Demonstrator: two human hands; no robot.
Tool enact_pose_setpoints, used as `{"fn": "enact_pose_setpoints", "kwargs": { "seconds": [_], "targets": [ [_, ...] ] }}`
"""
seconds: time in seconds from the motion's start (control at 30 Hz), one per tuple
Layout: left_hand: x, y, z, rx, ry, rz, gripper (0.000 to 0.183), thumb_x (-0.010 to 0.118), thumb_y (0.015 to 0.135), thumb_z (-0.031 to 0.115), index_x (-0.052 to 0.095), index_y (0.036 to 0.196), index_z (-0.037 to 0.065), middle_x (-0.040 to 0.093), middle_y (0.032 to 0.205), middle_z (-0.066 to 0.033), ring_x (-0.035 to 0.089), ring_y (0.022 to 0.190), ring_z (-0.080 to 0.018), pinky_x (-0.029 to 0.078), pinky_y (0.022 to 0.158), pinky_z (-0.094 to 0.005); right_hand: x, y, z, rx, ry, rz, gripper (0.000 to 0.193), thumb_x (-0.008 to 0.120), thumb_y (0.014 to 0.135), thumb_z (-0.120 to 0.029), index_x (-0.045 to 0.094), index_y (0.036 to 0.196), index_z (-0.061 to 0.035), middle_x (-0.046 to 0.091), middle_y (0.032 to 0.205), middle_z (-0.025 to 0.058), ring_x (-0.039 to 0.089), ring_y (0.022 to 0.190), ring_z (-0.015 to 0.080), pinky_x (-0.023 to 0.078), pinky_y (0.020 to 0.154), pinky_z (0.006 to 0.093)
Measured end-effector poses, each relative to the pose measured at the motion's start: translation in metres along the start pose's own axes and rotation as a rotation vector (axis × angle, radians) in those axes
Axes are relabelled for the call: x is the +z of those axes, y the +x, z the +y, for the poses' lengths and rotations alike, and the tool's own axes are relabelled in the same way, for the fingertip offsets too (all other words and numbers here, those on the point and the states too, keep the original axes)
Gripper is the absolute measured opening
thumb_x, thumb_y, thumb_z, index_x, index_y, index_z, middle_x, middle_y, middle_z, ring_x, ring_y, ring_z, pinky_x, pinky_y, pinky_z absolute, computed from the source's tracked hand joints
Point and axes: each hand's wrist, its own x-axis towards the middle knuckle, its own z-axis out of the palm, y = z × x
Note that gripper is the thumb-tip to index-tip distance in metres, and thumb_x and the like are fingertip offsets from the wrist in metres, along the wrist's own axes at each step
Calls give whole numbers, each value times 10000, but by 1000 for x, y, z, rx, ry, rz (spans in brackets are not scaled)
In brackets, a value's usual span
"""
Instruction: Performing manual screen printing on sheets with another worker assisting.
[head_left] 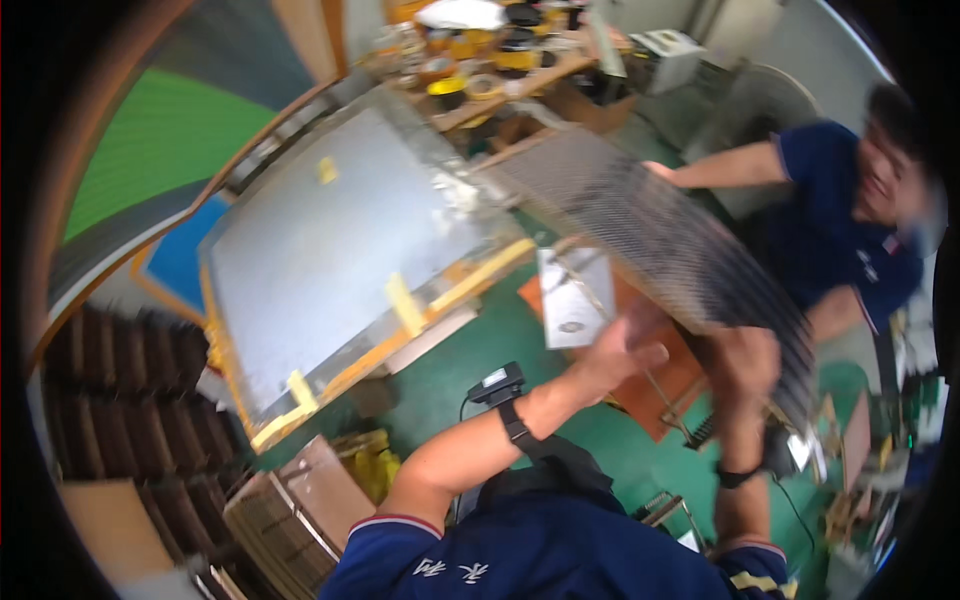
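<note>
A long dark mesh rack panel (620, 205) slants across the right side, ribbed with fine parallel lines. My right hand (745, 362) overlaps its near edge. Motion smears the fingers, so their grip does not show. Left of it, my left hand (625, 352) is beside the panel's near edge, above a thin metal rod (655, 388); its thumb shows, but the other fingers are blurred. Across the panel, another person (825, 215) in a dark blue shirt has one hand (660, 172) at its far edge. Below lie a white sheet (578, 300) and an orange board (655, 390).
A large framed flat screen (340, 250) with yellow tape strips stands tilted at the left. Behind it, a wooden bench (555, 75) carries tape rolls and tubs. Stacked boards (285, 520) are at the lower left. Green floor (430, 400) shows between them.
</note>
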Motion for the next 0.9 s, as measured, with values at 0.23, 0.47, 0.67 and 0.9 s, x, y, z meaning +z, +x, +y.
{"fn": "enact_pose_setpoints", "kwargs": {
  "seconds": [0.23, 0.47, 0.67, 0.9],
  "targets": [
    [-162, -72, 59, -85, -340, 532, 418, 631, 792, -81, 563, 1194, 8, 632, 1117, -78, 619, 1025, -231, 503, 953, -367, 39, 30, -73, 42, 566, -363, 540, 732, 790, -267, 548, 1192, 43, 584, 1189, 233, 561, 1074, 398, 456, 930, 454],
    [-301, -195, 131, 23, -239, 494, 451, 565, 806, -27, 513, 1254, -43, 621, 1170, -156, 618, 1052, -312, 509, 950, -439, 171, 51, -105, 534, 1324, -1228, 564, 584, 910, -467, 657, 1070, 69, 687, 963, 129, 642, 886, 206, 502, 822, 324],
    [-341, -261, 170, 257, -375, 658, 377, 544, 938, 188, 523, 1261, -7, 602, 1237, -140, 596, 1095, -290, 455, 1000, -445, 175, 72, -237, 844, 1578, -1093, 295, 592, 941, -223, 647, 1001, 61, 683, 893, 107, 646, 771, 171, 526, 706, 306],
    [-311, -332, 126, 67, -318, 688, 339, 516, 967, 236, 510, 1221, 11, 628, 1178, -172, 664, 993, -284, 580, 850, -382, 282, 128, -314, 915, 1585, -902, 203, 626, 915, -166, 660, 965, 28, 693, 862, 88, 645, 711, 155, 527, 661, 283]
  ]
}}
